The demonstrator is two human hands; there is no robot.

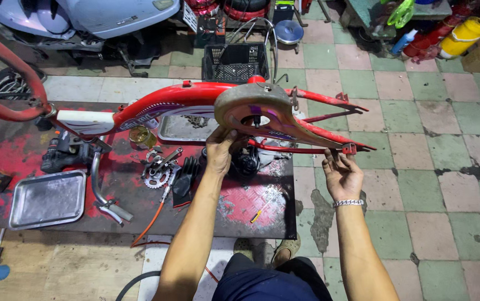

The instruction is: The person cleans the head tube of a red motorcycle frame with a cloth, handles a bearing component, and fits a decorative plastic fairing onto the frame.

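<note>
Gripping the chain guard (262, 108) from below, left hand (219, 151) has fingers curled on its lower edge, grip clamped on it. Right hand (342, 175) sits just under the rear dropout (349, 149) of the red bike frame (195, 97), fingers spread and apart, fingertips touching or nearly touching the lower stay; can't tell if there's real contact. Bracelet on that wrist.

Progress, as I read it: frame is stripped. No wheels, no cranks, no chain on it. Chain guard sits on the frame, tilted; whether it is bolted I can't tell. Removed parts lie on the counter (262, 209) under the frame, so teardown looks mostly done; the guard is what's in hand.

Materials:
- Frame: glossy red painted tube, white and purple decals, thin stays at rear.
- Chain guard: flat sheet, teardrop shape with round hole, tan and dull, paint worn, purple streaks.
- Counter: dark sheet, red overspray, scuffed.
- Sprocket (153, 178): bare toothed steel, beside black gloves (184, 178).
- Two metal trays: one (48, 199) near left edge, one (184, 128) under the frame, both dull and dented.
- Screwdriver (262, 210), yellow handle, lying near counter's front right.
- Floor (418, 111): worn pink and green tiles, cracked patches.
</note>
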